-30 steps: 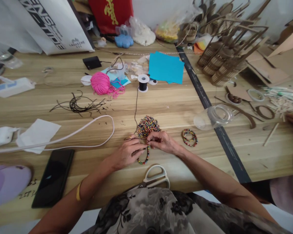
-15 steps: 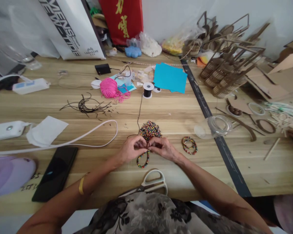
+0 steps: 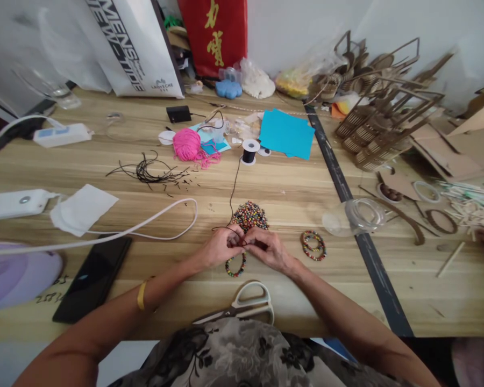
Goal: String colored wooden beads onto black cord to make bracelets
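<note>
My left hand (image 3: 222, 247) and my right hand (image 3: 267, 248) meet fingertip to fingertip, both closed in a pinch on black cord (image 3: 233, 196). Below the fingers hangs a loop of multicoloured beads (image 3: 236, 266), a beaded bracelet strung on that cord, lying on the table. The cord runs up to a white-flanged spool (image 3: 249, 152) wound with black. Just beyond my hands is a heap of loose coloured beads (image 3: 250, 214). Two beaded bracelets (image 3: 313, 245) lie overlapped to the right. The exact cord crossing between my fingers is hidden.
White-handled scissors (image 3: 253, 302) lie close to my body. A phone (image 3: 94, 279), a white cable (image 3: 157, 209) and cut black cords (image 3: 145, 171) are on the left. Pink yarn (image 3: 187, 144) and blue sheets (image 3: 287, 133) sit farther back. A clear plastic container (image 3: 363, 215) stands right.
My view has shifted slightly, so the scene sits a little to the right. My fingers have drawn closer together over the cord, still above the bead loop.
</note>
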Motion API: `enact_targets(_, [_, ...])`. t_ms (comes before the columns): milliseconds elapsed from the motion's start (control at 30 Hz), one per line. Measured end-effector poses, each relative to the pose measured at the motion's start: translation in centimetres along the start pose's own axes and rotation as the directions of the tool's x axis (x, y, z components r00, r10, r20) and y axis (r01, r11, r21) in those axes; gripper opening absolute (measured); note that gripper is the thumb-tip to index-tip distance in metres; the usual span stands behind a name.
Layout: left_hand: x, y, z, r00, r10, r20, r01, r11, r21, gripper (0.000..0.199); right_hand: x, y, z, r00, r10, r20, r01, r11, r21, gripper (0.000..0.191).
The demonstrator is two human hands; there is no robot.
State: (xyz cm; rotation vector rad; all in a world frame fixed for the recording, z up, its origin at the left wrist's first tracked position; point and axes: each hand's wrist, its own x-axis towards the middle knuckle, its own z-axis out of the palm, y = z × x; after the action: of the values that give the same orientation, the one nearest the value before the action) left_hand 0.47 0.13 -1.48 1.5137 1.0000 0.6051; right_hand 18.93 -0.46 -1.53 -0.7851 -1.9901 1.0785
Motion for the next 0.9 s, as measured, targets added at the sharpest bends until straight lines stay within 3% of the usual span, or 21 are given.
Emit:
enact_targets(367, [-0.1, -0.7, -0.2, 1.0, -0.008, -0.02, 0.008, 1.0, 0.025, 0.01, -0.1, -0.2, 0.3, 0.999, -0.028, -0.031, 0.026, 0.998, -0.055, 0.009])
enact_targets(600, [-0.3, -1.0, -0.3, 0.998, 0.035, -0.058, -0.035, 0.999, 0.008, 0.008, -0.4, -0.4, 0.4, 0.988, 0.156, -0.003, -0.156, 0.988, -0.009, 0.018])
enact_targets(900, [-0.6, -0.2, -0.3, 0.995, -0.009, -0.098, 0.003, 0.998, -0.063, 0.007, -0.3, -0.5, 0.3, 0.981, 0.192, -0.001, -0.192, 0.98, 0.043, 0.017])
